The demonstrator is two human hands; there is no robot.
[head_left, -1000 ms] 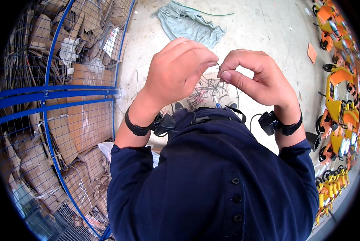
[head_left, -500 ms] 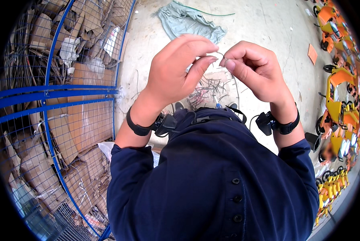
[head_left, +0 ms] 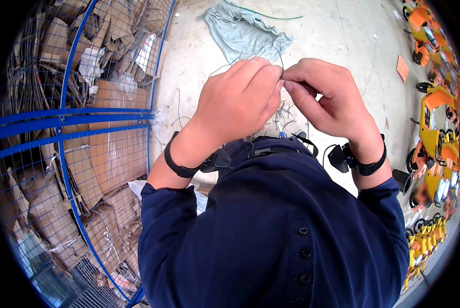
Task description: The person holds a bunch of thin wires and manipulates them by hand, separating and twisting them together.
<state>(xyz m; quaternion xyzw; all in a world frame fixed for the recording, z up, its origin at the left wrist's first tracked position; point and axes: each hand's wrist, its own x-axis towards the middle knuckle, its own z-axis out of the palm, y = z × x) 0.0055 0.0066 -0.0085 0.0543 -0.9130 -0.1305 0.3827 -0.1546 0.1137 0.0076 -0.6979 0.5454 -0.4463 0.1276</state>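
Note:
My left hand and my right hand are raised close to the camera, fingertips meeting at the middle top. Together they pinch a thin pale wire or cord, of which only a short bit shows between the fingers. Both wrists carry black straps with small black devices. My dark blue buttoned garment fills the lower middle. Below the hands, a heap of thin wire pieces lies on the concrete floor.
A blue wire-mesh cage full of flattened cardboard stands on the left. A grey-green cloth lies on the floor at the top. Orange and yellow toy-like vehicles line the right edge.
Both hands have moved slightly up and their fingertips have come closer together around the thin wire. The rest of the scene is unchanged.

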